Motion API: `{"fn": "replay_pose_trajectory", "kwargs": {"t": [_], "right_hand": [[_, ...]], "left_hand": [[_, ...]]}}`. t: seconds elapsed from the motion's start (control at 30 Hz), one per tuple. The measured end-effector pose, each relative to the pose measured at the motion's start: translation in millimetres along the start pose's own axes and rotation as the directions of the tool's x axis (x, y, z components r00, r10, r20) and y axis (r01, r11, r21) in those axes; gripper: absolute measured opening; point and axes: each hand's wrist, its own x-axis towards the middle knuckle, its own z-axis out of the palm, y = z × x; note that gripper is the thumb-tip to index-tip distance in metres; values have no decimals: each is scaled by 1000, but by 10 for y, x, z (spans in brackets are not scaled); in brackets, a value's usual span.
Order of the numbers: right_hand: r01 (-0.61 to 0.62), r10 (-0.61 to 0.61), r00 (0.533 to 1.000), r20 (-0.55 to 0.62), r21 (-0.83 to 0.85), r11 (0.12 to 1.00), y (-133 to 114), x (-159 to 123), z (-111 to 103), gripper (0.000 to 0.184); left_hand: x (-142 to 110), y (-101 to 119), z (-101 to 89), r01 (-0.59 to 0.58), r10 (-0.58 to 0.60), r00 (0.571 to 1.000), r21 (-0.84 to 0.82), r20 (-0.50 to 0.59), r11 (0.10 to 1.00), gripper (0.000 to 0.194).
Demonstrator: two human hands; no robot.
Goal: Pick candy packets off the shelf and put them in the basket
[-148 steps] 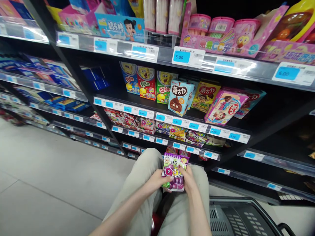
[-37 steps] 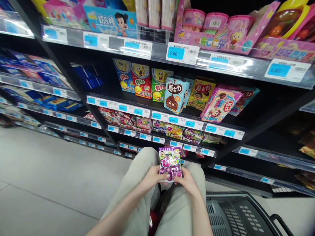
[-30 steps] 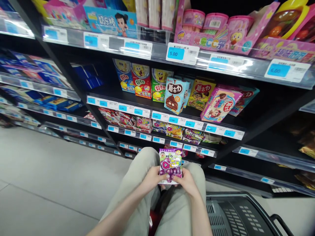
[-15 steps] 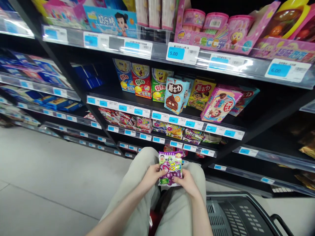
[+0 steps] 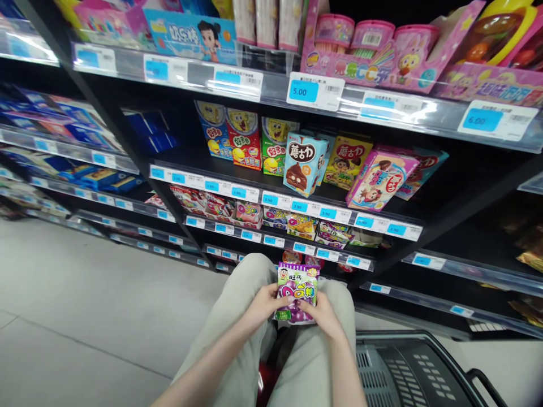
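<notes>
A purple and white bag of gummy candy [image 5: 298, 291] is held between my knees, its printed front facing up at me. My left hand [image 5: 268, 304] grips its left edge, thumb on the front. On the opposite edge my right hand [image 5: 319, 310] grips the bag, with that thumb also across the front. The fingers behind the bag are mostly hidden. Similar gummy candy bags [image 5: 302, 226] stand in boxes on the low shelf just beyond my knees.
A dark shelf unit fills the view ahead. Biscuit boxes [image 5: 305, 164] stand on the middle shelf, with pink candy tubs [image 5: 373, 39] above. A grey shopping basket [image 5: 407, 367] sits on the floor by my right leg. Pale floor tiles [image 5: 106, 316] stretch to the left.
Both hands keep hold of the bag. It has tilted and dropped slightly, and shifted a little right over the last second. Earlier, the right hand was higher on it; the view has also shifted slightly.
</notes>
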Motion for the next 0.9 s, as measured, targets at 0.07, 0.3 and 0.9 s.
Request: {"fn": "replay_pose_trajectory", "kwargs": {"t": [0.07, 0.3, 0.9], "right_hand": [[-7, 7, 1000, 7, 2, 1000, -14, 3, 6, 35], [-91, 91, 996, 19, 27, 995, -31, -22, 53, 35], [-24, 23, 1000, 4, 212, 977, -43, -18, 16, 44]], "left_hand": [[8, -1, -2, 2, -2, 1000, 44, 6, 999, 51], [18, -41, -16, 85, -80, 995, 92, -55, 992, 48], [-119, 132, 55, 219, -214, 962, -10, 171, 976, 61]]}}
